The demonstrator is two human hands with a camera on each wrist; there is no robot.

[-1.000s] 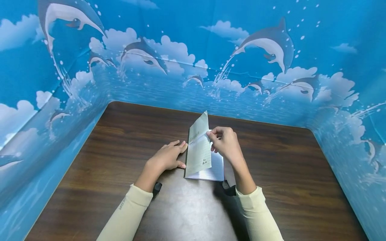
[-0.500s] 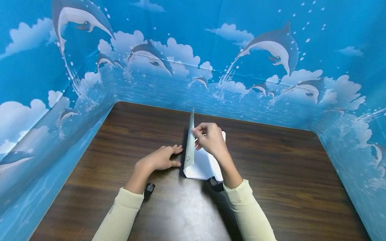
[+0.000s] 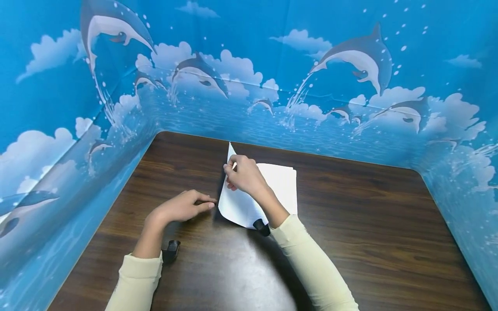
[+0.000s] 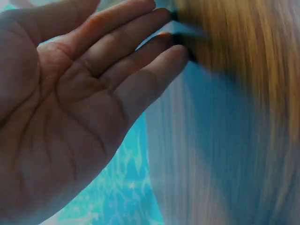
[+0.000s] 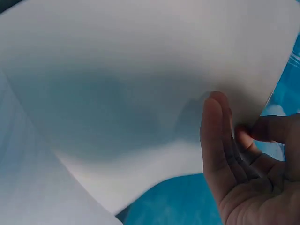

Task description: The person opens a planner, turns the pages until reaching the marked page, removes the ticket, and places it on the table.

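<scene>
A notebook [image 3: 281,183] with white pages lies on the dark wooden table. Its front cover [image 3: 237,207] is lifted and curves over to the left, with its pale inner side showing. My right hand [image 3: 247,176] pinches the cover's outer edge between thumb and fingers. In the right wrist view, the cover [image 5: 140,108] fills much of the picture, and the thumb and index finger meet at its edge. Left of the notebook, my left hand [image 3: 180,208] holds nothing, its fingertips close to the cover's shadow. The left wrist view shows its open palm [image 4: 61,117].
The dark wood table [image 3: 369,242] reaches around the notebook on all sides. A blue curtain [image 3: 249,103] printed with dolphins and clouds borders its back and sides. Small black wrist devices sit on the left wrist [image 3: 171,250] and right wrist [image 3: 261,226].
My right hand has swung the cover up from the right and over to the left, uncovering the pages. My left hand has moved left, away from the notebook's spine.
</scene>
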